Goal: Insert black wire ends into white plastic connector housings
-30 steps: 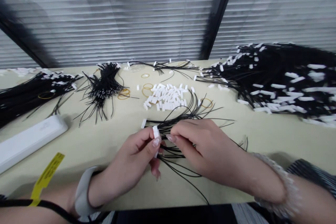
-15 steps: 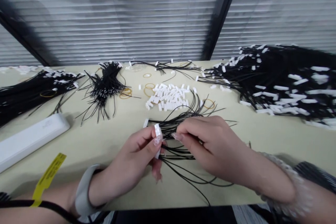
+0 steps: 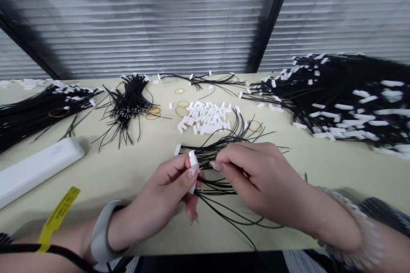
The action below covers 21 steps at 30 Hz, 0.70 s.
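Between the thumb and fingers of my left hand (image 3: 160,192) is a white connector housing (image 3: 192,158), held upright and partly covered by the thumb. Several black wires (image 3: 221,187) run out of its right side and trail over the table. Just to the right, my right hand (image 3: 264,172) is closed in a pinch on a thin black wire, whose tip points at the housing. Most of that wire is hidden by the fingers. Behind both hands lies a loose bunch of black wires (image 3: 208,152), with a white connector (image 3: 177,149) at its left end.
A pile of small white connector housings (image 3: 208,117) lies beyond the hands, near rubber bands (image 3: 153,113). Black wire bundles lie at left (image 3: 28,113), centre left (image 3: 131,98) and right (image 3: 346,89). A long white case (image 3: 41,168) sits at left. Window blinds (image 3: 160,21) stand behind the table.
Almost nothing differs. Both hands keep the same grip and place, with only a very slight shift of the right wrist and of the view.
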### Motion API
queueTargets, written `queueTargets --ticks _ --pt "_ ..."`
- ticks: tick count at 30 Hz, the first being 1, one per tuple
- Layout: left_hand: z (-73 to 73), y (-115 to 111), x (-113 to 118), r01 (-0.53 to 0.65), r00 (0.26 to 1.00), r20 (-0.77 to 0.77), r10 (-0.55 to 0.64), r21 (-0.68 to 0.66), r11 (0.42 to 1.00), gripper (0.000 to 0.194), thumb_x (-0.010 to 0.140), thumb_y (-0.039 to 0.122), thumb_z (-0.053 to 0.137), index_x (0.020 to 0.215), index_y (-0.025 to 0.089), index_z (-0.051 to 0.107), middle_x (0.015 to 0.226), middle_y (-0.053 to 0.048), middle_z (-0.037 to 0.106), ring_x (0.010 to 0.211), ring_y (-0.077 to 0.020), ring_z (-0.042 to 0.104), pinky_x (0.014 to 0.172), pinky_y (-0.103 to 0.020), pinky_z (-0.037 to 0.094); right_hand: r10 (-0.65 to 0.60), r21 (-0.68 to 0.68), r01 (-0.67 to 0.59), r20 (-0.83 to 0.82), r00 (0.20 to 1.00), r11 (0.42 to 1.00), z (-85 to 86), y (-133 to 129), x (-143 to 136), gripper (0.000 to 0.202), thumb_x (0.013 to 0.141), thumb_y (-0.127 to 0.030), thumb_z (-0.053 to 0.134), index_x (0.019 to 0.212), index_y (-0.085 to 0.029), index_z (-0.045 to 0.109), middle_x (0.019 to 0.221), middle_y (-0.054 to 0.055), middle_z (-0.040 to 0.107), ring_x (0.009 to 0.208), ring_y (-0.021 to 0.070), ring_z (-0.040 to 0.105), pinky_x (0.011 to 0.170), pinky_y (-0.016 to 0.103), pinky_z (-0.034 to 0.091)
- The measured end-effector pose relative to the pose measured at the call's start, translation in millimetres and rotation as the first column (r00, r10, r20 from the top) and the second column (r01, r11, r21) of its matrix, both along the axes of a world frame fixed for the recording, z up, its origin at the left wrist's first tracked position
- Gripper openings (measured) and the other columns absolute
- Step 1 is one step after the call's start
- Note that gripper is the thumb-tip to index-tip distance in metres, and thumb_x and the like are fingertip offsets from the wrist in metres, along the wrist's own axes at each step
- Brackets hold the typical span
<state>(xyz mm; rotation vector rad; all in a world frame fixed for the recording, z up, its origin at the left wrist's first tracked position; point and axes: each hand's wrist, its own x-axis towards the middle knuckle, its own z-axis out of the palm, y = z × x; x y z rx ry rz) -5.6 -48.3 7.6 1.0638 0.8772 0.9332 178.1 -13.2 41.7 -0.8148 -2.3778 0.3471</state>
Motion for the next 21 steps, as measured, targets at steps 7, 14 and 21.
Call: queueTargets --ticks 7,14,21 --pt "-0.6 0.8 -1.1 -0.003 0.999 -0.042 0.004 0.019 1.000 0.021 0.085 0.035 0.050 0.075 0.017 0.048 0.067 0.005 0.047 0.040 -0.0044 0.052 0.038 -0.017 0.042 0.000 0.033 -0.002 0.055 0.999 0.999 -2.5 -0.2 -2.9 0.016 0.083 -0.013 0.043 0.070 -0.015 0.051 0.060 -0.003 0.050 0.053 0.0061 0.039 0.053 0.021 0.027" --pt "1.1 0.6 0.0 -0.002 1.000 -0.030 0.002 -0.004 1.000 0.022 0.084 0.036 0.051 0.074 0.017 0.048 0.066 0.005 0.048 0.040 -0.0040 0.052 0.038 -0.016 0.041 -0.033 0.061 0.027 0.098 0.995 0.998 -3.0 -0.7 -2.2 0.017 0.083 -0.012 0.041 0.070 -0.015 0.053 0.062 -0.002 0.052 0.055 0.0075 0.042 0.053 0.023 0.027" --pt "-0.3 0.2 -1.5 -0.006 1.000 -0.019 0.006 0.009 1.000 0.022 0.085 0.035 0.050 0.074 0.017 0.048 0.063 0.005 0.048 0.040 -0.0046 0.052 0.038 -0.017 0.042 0.012 0.041 -0.014 0.033 0.999 0.999 2.1 0.0 3.2 0.012 0.084 -0.012 0.044 0.075 -0.015 0.053 0.066 -0.003 0.054 0.057 0.0054 0.043 0.056 0.019 0.031"
